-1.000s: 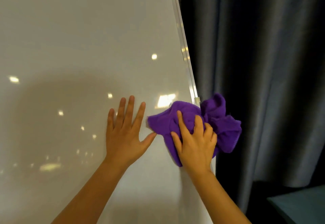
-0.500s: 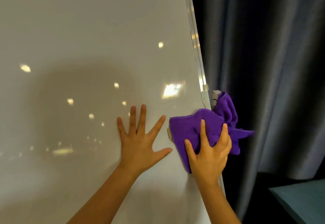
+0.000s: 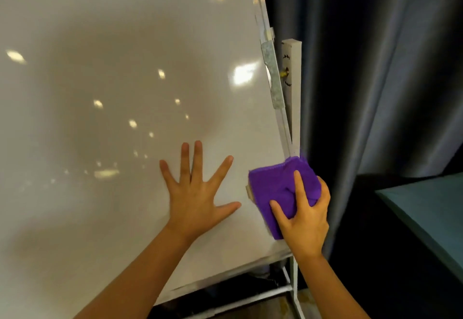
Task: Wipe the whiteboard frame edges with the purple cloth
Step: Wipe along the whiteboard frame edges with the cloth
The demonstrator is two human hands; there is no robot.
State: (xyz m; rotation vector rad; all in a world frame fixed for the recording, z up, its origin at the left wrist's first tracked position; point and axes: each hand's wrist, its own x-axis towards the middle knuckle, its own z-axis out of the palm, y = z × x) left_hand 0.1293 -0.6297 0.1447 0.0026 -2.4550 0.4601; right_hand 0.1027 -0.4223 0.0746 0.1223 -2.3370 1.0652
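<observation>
Counted: one whiteboard point(image 3: 100, 68), one purple cloth point(image 3: 278, 191), two hands, one curtain point(image 3: 375, 68), one stand post point(image 3: 293, 88).

left hand point(image 3: 198, 194) flat on whiteboard point(image 3: 112, 93) | cloth point(image 3: 280, 191) right of it, on frame edge point(image 3: 283, 123), under right hand point(image 3: 304, 218) | curtain point(image 3: 375, 68) behind
</observation>
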